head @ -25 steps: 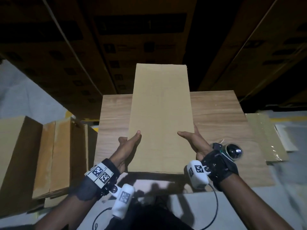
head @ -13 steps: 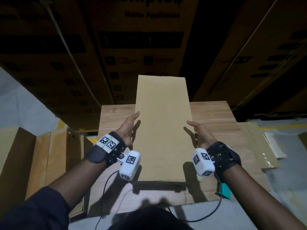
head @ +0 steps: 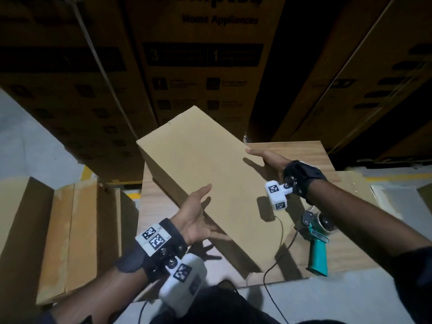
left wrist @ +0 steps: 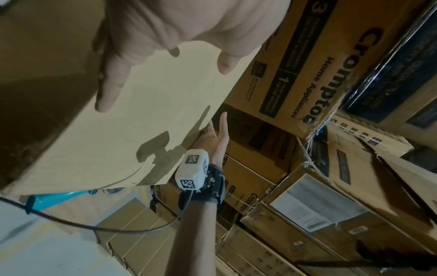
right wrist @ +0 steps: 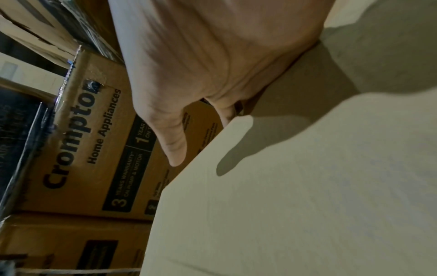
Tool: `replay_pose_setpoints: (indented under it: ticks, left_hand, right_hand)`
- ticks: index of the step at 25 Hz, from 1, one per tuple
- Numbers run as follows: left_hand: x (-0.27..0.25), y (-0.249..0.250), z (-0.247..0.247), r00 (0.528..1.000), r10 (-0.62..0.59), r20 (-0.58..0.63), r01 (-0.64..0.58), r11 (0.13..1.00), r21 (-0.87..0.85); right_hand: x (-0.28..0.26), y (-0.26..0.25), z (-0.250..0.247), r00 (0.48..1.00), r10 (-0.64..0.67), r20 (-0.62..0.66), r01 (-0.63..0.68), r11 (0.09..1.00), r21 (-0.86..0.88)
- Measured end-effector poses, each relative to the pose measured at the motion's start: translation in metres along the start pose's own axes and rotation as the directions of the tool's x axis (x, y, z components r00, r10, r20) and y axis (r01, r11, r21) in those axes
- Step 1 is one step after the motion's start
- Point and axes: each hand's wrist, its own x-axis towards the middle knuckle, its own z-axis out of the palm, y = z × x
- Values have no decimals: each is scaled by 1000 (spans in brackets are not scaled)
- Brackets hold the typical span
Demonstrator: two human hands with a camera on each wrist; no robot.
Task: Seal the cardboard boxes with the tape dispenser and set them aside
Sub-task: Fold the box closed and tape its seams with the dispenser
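Note:
A long plain cardboard box (head: 210,174) is held off the wooden table (head: 304,155), slanted with its far end up and to the left. My left hand (head: 205,206) presses its near left side with straight, spread fingers; the same hand (left wrist: 165,28) shows flat against the box (left wrist: 141,121) in the left wrist view. My right hand (head: 261,156) lies flat along the far right edge, thumb over the top face, and appears close up (right wrist: 212,56) against the box (right wrist: 307,186). The teal-handled tape dispenser (head: 316,244) lies on the table near my right forearm.
Plain cardboard boxes (head: 70,230) stand to the left of the table. Large printed cartons (head: 201,66) are stacked high behind it. A flat cardboard piece (head: 355,183) lies on the right. Wrist camera cables hang over the table's near edge.
The box has gone from lying straight on the table to being lifted and swung, far end to the left. My right hand moved forward, my left hand back. The tape dispenser is uncovered.

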Motion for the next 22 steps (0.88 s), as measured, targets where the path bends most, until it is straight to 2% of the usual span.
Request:
replay_pose_setpoints:
  ticks: [1, 3, 4, 6, 7, 9, 11, 12, 13, 15, 17, 18, 19, 22]
  left_hand:
    - [0, 4, -9, 1000, 14, -28, -15, 999, -33]
    - [-10, 17, -18, 989, 120, -82, -122, 992, -17]
    - [-15, 29, -22, 974, 200, -105, -200, 980, 9]
    - [-24, 58, -25, 919, 370, -137, -360, 929, 91]
    - [-23, 74, -27, 886, 441, -142, -421, 895, 149]
    - [-22, 104, -25, 801, 584, -133, -528, 793, 305]
    - [-17, 125, -24, 687, 722, -75, -570, 601, 560]
    - [-9, 132, -26, 644, 765, -23, -534, 470, 703]
    - [1, 135, -32, 626, 780, 25, -447, 332, 830]
    - [20, 138, -47, 659, 747, 92, -178, 35, 983]
    - [37, 135, -64, 711, 690, 131, 22, -209, 978]
    - [41, 133, -68, 720, 679, 143, 69, -275, 959]
    - [43, 130, -72, 712, 685, 153, 91, -307, 947]
    - [36, 119, -75, 707, 692, 147, 87, -291, 953]
  right_hand:
    - [-14, -7, 1, 1000, 1, -26, -2, 1000, -21]
    - [-30, -11, 0, 994, -55, -98, 47, 996, -79]
    - [-36, -8, 1, 982, -86, -169, 63, 988, -139]
    - [-60, 0, 7, 930, -240, -280, 129, 924, -361]
    - [-74, 5, 13, 901, -342, -268, 177, 852, -492]
    - [-107, 16, 32, 877, -463, -128, 281, 710, -645]
    - [-139, 28, 59, 895, -445, 39, 374, 699, -609]
    - [-149, 37, 72, 901, -413, 130, 407, 704, -582]
    - [-154, 49, 86, 904, -374, 207, 420, 689, -590]
    - [-158, 76, 110, 914, -281, 294, 406, 608, -682]
    - [-162, 99, 128, 923, -262, 282, 380, 494, -782]
    - [-163, 107, 132, 920, -287, 268, 373, 430, -822]
    - [-162, 112, 133, 913, -313, 262, 371, 370, -852]
    - [-155, 116, 116, 893, -352, 282, 382, 259, -887]
